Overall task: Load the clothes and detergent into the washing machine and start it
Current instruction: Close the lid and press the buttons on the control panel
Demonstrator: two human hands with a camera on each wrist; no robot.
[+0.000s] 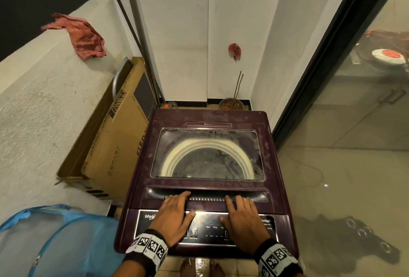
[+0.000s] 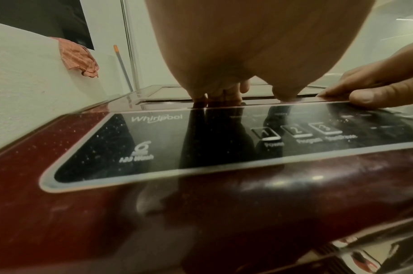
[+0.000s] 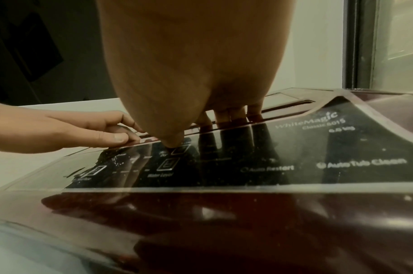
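A maroon top-load washing machine (image 1: 205, 119) stands in front of me with its glass-windowed lid (image 1: 208, 155) down. Through the dusty glass I see the white tub ring and a dim grey mass inside. My left hand (image 1: 174, 212) and right hand (image 1: 240, 214) lie side by side at the lid's front. Their fingertips hook into the handle recess (image 1: 208, 194). Both thumbs rest on the back edge of the black control panel (image 1: 205, 230). From the left wrist, my left hand (image 2: 243, 94) dips behind the panel (image 2: 154, 144). From the right wrist, my right hand (image 3: 208, 126) does likewise.
A blue mesh laundry basket (image 1: 55, 239) stands at my lower left. A cardboard box (image 1: 106, 143) leans between the machine and the left wall. A red cloth (image 1: 84, 37) lies on the ledge. A glass door (image 1: 354, 99) runs along the right, and a bowl (image 1: 231, 104) sits behind the machine.
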